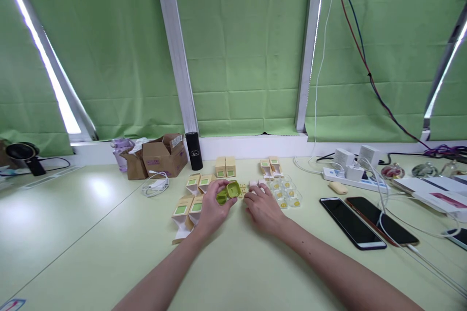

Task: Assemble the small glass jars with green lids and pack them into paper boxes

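My left hand (214, 208) grips a small green hinged case (233, 189), its lid tipped open and its hollow facing me. Just right of it, my right hand (264, 206) reaches down to the table with bent fingers close together; whatever its fingertips hold is hidden. Small yellow pieces (242, 190) lie between the two hands. Behind my right fingers sit whitish-pink blocks (253, 183). A clear plastic tray (292, 193) with yellow spots in its cups lies beside my right hand. Cardboard boxes with green windows (181, 210) stand left of my left hand, some with open flaps.
More small cardboard boxes (225, 167) stand farther back, near a black tumbler (194, 150) and a larger carton (164, 155). To the right are phones (352, 223), a power strip (357, 181) with chargers, loose white cables and a beige oval case (338, 187).
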A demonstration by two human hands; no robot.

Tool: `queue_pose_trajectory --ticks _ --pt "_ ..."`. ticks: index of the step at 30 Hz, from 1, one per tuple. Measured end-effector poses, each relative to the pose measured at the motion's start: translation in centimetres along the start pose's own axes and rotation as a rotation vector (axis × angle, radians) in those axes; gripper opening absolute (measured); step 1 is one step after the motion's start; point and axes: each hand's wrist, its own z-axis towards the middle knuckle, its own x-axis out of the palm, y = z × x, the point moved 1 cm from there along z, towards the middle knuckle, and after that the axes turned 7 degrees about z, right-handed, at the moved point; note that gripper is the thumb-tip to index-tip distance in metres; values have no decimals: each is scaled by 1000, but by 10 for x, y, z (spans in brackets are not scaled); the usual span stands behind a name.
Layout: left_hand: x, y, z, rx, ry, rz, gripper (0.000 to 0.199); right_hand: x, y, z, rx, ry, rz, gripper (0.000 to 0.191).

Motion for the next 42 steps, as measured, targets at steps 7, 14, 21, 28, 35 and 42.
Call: queue_pose_trajectory --ticks 7,14,21,28,35,42 --pt "-1 -1 -1 21 -14 2 41 -9 -2 -6 265 -339 624 8" --pt "-1 -3 -2 56 7 15 42 -4 -12 -6 416 -436 1436 35" --pt "1 -10 -4 107 56 59 42 -21 -2 -13 502 -441 1618 43" --pt "2 -12 -6 159 91 104 42 -24 1 -14 686 -436 1795 56" --pt "3 -10 -8 194 114 108 43 -25 0 -14 669 -435 1756 60" --pt "3 -8 -10 211 131 120 46 -24 5 -13 470 -455 1616 53"
